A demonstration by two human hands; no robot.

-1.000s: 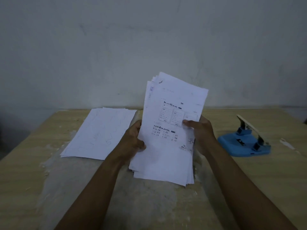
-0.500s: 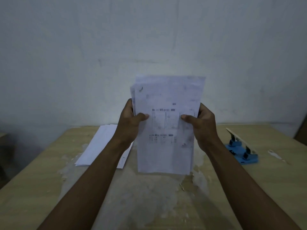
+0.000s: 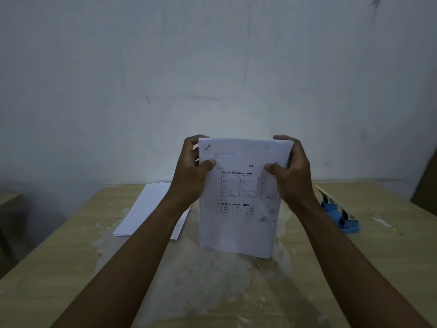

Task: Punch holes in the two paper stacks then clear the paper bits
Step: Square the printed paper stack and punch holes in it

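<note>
I hold a stack of printed white paper (image 3: 238,223) upright in front of me, its bottom edge resting on the table. My left hand (image 3: 189,176) grips its upper left side and my right hand (image 3: 293,176) grips its upper right side, thumbs on the front sheet. A second paper stack (image 3: 146,209) lies flat on the table to the left, partly hidden by my left forearm. A blue hole punch (image 3: 340,216) with a pale lever sits on the table to the right, apart from both hands.
The wooden table (image 3: 47,268) has a whitish worn patch in the middle. A small pale scrap (image 3: 383,221) lies right of the punch. A bare wall stands behind the table, and a dark board leans at the far right edge.
The held stack went from fanned and tilted to squared and upright. Both hands slid up towards its top corners, and its bottom edge came down onto the table.
</note>
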